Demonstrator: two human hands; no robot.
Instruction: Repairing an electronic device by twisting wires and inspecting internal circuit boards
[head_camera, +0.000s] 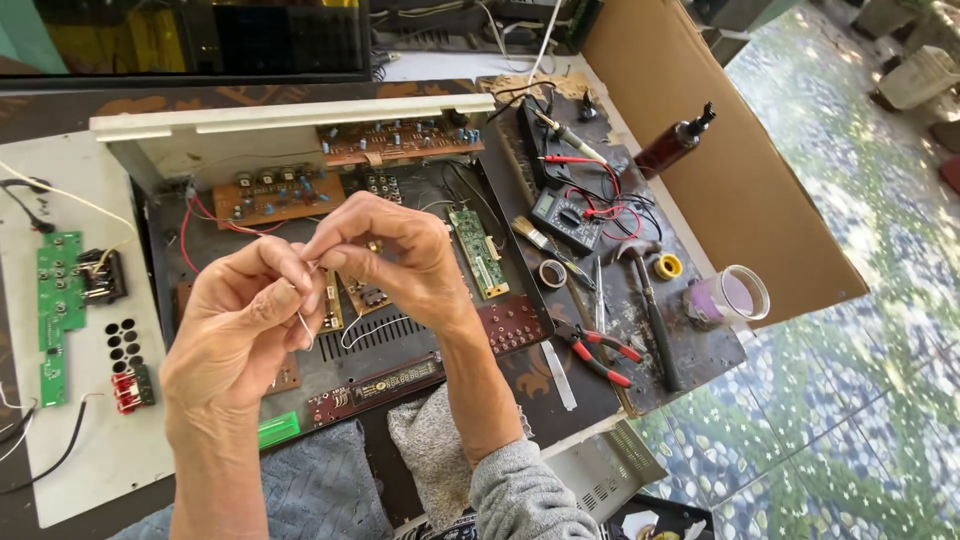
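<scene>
both hands — left hand (245, 315) and right hand (385, 250) — pinch a thin white wire (305, 325) between their fingertips, above the opened chassis (400, 340).

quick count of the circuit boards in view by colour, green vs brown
green circuit boards: 2 (one at the left on the white panel, one inside the open chassis)
brown circuit boards: 2 (upper one by the chassis rear wall, one lower left of it)
total: 4
Further boards may lie hidden behind the left hand and right hand, which pinch a thin white wire.
</scene>
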